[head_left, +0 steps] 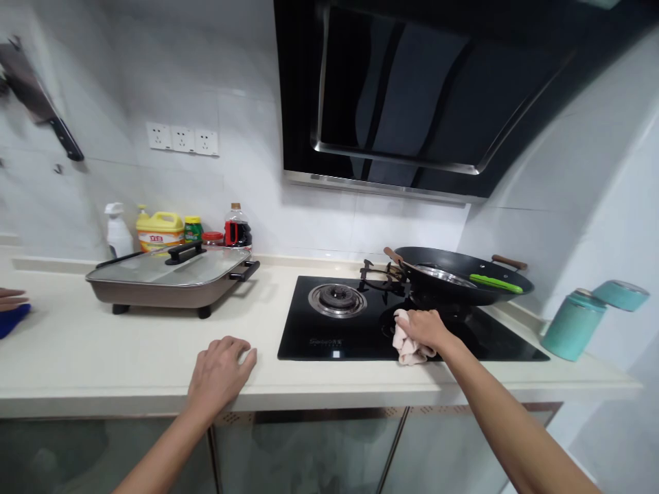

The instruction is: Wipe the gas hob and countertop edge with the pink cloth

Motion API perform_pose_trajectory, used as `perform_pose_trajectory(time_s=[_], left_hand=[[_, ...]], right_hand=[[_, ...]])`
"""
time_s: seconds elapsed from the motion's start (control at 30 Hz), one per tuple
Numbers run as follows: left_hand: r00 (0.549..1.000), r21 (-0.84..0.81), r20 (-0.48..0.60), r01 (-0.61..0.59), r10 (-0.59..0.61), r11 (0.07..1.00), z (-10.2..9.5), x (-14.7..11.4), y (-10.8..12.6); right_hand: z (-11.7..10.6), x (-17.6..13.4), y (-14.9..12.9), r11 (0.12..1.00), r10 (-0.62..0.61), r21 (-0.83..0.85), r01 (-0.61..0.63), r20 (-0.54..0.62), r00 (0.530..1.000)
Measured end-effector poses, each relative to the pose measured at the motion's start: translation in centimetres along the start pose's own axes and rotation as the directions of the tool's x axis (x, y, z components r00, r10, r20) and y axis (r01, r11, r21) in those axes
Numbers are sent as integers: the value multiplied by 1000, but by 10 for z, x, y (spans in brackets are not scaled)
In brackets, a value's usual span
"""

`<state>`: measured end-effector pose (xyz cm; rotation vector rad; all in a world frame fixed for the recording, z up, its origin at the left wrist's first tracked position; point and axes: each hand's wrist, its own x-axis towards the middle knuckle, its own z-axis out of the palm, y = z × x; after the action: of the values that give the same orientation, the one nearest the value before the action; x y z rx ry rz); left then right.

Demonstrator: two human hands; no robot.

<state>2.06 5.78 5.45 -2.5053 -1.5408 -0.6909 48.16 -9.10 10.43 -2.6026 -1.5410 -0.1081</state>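
My right hand (426, 326) is closed on a crumpled pale pink cloth (410, 351), pressed against the front part of the black glass gas stove (360, 348). Just behind that hand, a black wok (494, 293) with wooden handles sits on the right burner; a bright green handle (495, 283) and a shiny metal piece lie in it. My left hand (220, 368) rests on the pale countertop (139, 360) left of the stove, holding nothing, with its fingers loosely bent and the thumb apart. The left burner (337, 300) is uncovered, and a pan support (379, 274) stands at the back.
An electric pan (154, 291) with a glass lid stands left, with bottles (239, 226) and a yellow jug (160, 230) behind. Another person's hand (11, 300) and something blue (13, 319) show at the left edge. A teal canister (574, 326) stands right; a range hood (401, 103) hangs above.
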Motion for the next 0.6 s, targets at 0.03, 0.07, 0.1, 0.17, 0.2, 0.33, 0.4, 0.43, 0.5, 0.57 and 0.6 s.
perform_pose_trajectory(time_s=[0.03,0.07,0.1,0.17,0.2,0.33,0.4,0.43,0.5,0.57,0.6], left_hand=[[1000,2,-2,-4,4,1000,0,0,0],[1000,2,-5,-9,9,1000,0,-1,0],[1000,-1,-8,-12,12,1000,0,-1,0],[1000,-9,-13,-15,14,1000,0,-1,0],[1000,-13,-14,-15,15,1000,0,-2,0],[1000,-26,-10,-9,9,1000,1,-2,1],[1000,-27,-7,0,0,1000,1,-1,1],[1000,-25,-5,5,-5,1000,0,-1,1],[1000,-24,-3,7,-7,1000,-1,-2,2],[1000,-28,-3,1,-2,1000,-2,-2,2],[1000,-32,-4,0,0,999,-2,-2,1]], right_hand=[[2,-11,0,1000,-3,-11,2,-18,1000],[4,-22,0,1000,-1,-19,0,-35,999],[6,-33,1,1000,4,-25,-5,-49,999],[13,-54,4,999,16,-38,-18,-64,998],[17,-64,5,999,8,-39,-11,-75,997],[35,-94,-9,960,-256,62,271,-190,948],[38,-97,-29,910,-380,79,408,-241,893],[38,-95,-42,902,-403,59,427,-241,883],[35,-83,-70,916,-392,-3,400,-211,895],[30,-62,-95,929,-369,-40,368,-181,912],[29,-50,-105,933,-360,-45,358,-175,916]])
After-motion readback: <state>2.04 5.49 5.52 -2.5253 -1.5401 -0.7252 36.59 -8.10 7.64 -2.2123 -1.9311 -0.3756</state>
